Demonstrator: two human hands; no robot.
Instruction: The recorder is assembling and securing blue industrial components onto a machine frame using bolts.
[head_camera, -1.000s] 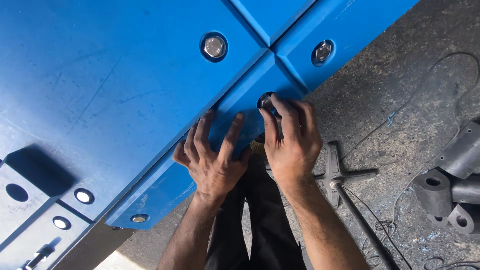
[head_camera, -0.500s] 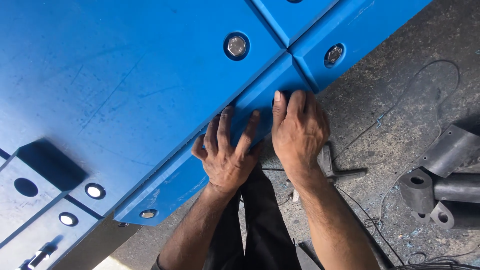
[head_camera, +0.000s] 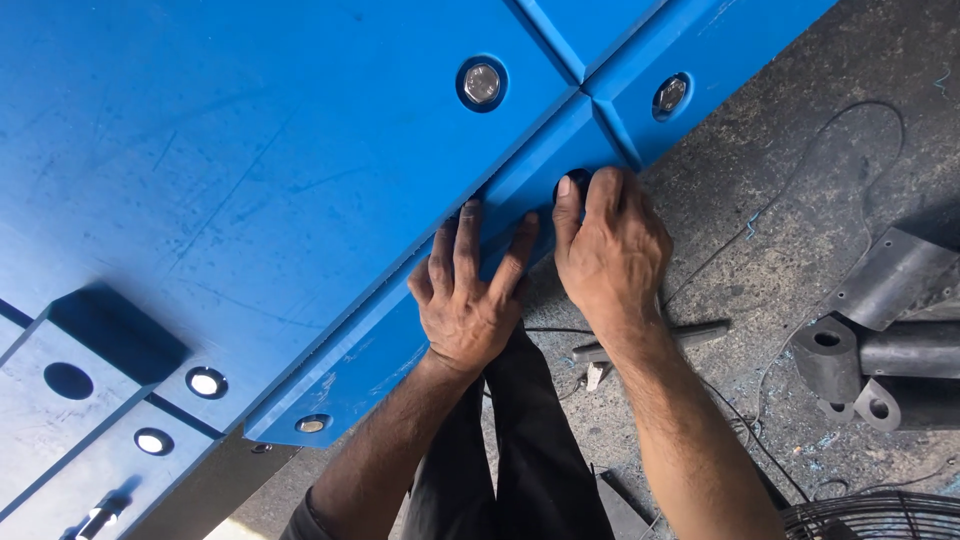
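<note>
A big blue panel (head_camera: 250, 160) with a sloped blue edge strip (head_camera: 400, 340) fills the upper left. My left hand (head_camera: 468, 290) lies flat on the sloped strip, fingers spread. My right hand (head_camera: 610, 245) rests beside it, with fingertips over a round recessed hole (head_camera: 572, 183) near the strip's upper end; what sits in the hole is hidden. Bolt heads sit in other recesses, one bolt (head_camera: 481, 83) on the big panel and another bolt (head_camera: 670, 95) on the neighbouring blue panel (head_camera: 720, 50).
Rough grey concrete floor (head_camera: 800, 180) lies to the right, with a thin black cable (head_camera: 790, 190). A metal cross wrench (head_camera: 690, 335) lies behind my right forearm. Black rubber parts (head_camera: 880, 330) are stacked at the right edge. A wire fan guard (head_camera: 880, 515) shows bottom right.
The view has shifted, so panels and hands sit further right. My right hand has slid a little up the strip, fingertips now covering the recessed hole. The left hand stays flat.
</note>
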